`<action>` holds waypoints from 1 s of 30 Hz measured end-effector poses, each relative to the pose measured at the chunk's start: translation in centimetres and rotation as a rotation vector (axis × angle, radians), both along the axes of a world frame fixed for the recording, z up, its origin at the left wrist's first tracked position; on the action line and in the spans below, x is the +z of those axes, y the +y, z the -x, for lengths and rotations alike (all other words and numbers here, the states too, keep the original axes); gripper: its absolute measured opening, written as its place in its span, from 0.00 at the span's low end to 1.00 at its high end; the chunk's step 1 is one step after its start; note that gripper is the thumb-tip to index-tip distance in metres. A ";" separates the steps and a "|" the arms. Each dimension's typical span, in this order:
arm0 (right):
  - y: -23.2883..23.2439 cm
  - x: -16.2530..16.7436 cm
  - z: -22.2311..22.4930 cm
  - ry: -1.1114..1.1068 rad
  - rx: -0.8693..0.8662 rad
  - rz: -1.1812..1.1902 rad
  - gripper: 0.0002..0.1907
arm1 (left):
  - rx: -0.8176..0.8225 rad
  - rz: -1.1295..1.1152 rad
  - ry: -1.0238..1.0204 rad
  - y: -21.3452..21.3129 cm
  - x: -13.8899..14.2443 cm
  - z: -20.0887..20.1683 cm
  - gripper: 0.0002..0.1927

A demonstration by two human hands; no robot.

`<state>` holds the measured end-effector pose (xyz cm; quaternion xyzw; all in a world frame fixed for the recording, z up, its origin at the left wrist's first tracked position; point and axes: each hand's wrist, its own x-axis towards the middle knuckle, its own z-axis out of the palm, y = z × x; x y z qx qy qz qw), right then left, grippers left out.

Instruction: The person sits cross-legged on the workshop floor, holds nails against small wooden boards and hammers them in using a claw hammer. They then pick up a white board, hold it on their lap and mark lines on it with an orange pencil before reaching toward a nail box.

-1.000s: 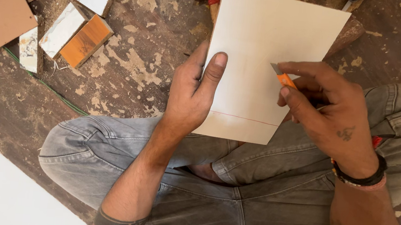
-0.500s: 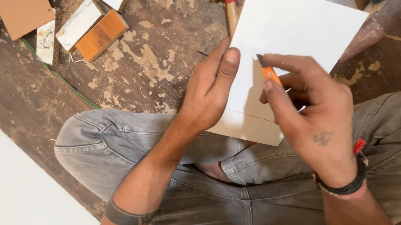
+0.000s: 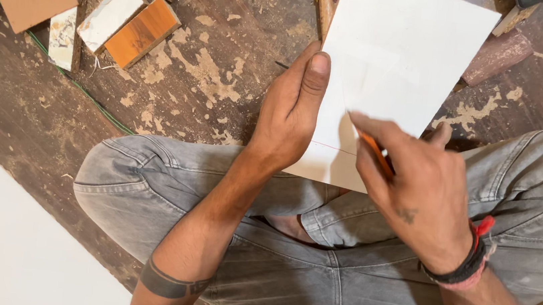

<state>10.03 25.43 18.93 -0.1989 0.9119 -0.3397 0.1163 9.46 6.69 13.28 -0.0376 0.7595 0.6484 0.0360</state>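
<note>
The left hand (image 3: 292, 111) lies flat, open, pressing the left edge of the white sheet (image 3: 402, 59). The right hand (image 3: 419, 188) grips an orange pencil (image 3: 374, 148) against the sheet's lower part. The sheet rests on the grey-trousered knees above the dusty floor (image 3: 212, 79); board offcuts (image 3: 130, 23) lie well apart, upper left.

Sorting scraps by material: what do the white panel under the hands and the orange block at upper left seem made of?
White rectangular panel: probably laminate-faced board, smooth and matte, with a thin drawn line. Orange rectangular block: apparently wood-grain laminate offcut, streaked and slightly glossy.
</note>
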 end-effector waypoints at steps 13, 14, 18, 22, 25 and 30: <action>2.3 -0.9 -0.5 -0.459 -0.260 0.416 0.17 | -0.024 0.009 -0.006 0.3 0.3 -0.1 0.36; 2.1 -0.9 -0.4 -0.459 -0.273 0.455 0.17 | -0.022 0.017 -0.003 0.3 0.3 0.0 0.35; 1.1 -0.8 0.3 -0.440 -0.300 0.550 0.17 | -0.029 -0.003 -0.009 0.4 0.3 0.1 0.35; 0.3 -0.5 1.2 -0.323 -0.264 0.544 0.16 | -0.025 0.034 -0.055 0.3 0.3 0.1 0.34; 0.0 0.0 1.6 -0.273 -0.250 0.485 0.15 | -0.029 0.016 -0.011 0.3 0.1 0.0 0.34; -0.1 0.3 1.9 -0.090 -0.092 0.332 0.15 | -0.034 0.005 -0.008 0.3 -0.1 0.0 0.33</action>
